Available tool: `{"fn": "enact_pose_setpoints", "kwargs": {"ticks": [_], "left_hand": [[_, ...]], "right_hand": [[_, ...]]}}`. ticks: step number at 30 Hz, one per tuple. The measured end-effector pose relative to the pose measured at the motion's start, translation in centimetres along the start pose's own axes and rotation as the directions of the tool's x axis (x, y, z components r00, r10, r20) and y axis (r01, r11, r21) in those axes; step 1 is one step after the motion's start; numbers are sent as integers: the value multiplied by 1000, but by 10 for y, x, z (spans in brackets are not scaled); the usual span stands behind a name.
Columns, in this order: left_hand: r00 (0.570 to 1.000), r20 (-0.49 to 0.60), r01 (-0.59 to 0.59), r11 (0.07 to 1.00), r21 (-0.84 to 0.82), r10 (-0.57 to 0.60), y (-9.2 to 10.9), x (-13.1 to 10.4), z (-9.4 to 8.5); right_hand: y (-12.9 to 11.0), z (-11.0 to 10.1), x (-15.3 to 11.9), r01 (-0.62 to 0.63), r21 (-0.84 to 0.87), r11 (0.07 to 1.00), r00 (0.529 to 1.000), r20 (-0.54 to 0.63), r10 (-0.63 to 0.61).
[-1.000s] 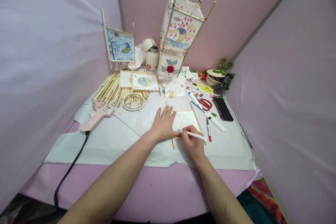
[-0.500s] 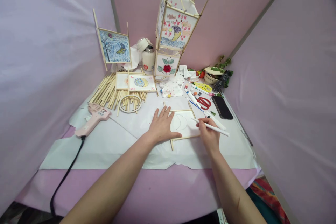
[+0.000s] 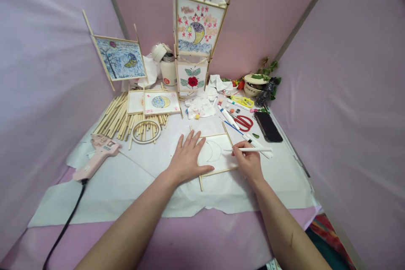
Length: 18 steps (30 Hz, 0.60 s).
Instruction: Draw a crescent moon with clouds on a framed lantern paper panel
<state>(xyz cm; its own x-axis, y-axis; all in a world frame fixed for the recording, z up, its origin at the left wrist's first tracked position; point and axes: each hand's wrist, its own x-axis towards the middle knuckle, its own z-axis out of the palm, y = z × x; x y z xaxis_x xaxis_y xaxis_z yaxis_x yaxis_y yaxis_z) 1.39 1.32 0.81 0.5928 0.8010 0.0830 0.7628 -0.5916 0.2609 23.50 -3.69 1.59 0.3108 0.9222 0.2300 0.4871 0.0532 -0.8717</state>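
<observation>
A white panel [image 3: 223,160] framed with thin wooden sticks lies flat in front of me, with a crescent moon outline [image 3: 214,151] drawn on it. My left hand [image 3: 189,156] rests on the panel's left side, fingers spread, thumb along the lower edge. In my right hand [image 3: 248,161] I grip a slim white pen [image 3: 257,149], its tip pointing left just right of the outline. Whether the tip touches the surface I cannot tell. The panel's lower right corner is hidden behind my right hand.
Red scissors [image 3: 243,123], markers [image 3: 228,117] and a phone [image 3: 268,126] lie to the right. At the left are a pink glue gun [image 3: 96,156], a tape roll [image 3: 134,132] and wooden sticks [image 3: 110,118]. A tall painted lantern frame [image 3: 193,38] stands behind, near a pale jar [image 3: 168,69].
My view has shifted, so the things on the table sit further left. The pen has turned to lie nearly level, its tip nearer the crescent outline. My left hand stays on the panel.
</observation>
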Motion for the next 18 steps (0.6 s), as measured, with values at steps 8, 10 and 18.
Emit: {"fn": "enact_pose_setpoints", "kwargs": {"ticks": [8,10,18], "left_hand": [[996,9,-86,996,-16,87,-2,0,-4],[996,13,-90,996,-19,91,-2,0,-4],[995,34,-95,995,-38,96,-3,2,-5]], "right_hand": [[3,7,0,46,4,999,997,68,-46],[3,6,1,37,-6,999,998,59,-36],[10,4,2,-66,25,997,996,69,64]]}}
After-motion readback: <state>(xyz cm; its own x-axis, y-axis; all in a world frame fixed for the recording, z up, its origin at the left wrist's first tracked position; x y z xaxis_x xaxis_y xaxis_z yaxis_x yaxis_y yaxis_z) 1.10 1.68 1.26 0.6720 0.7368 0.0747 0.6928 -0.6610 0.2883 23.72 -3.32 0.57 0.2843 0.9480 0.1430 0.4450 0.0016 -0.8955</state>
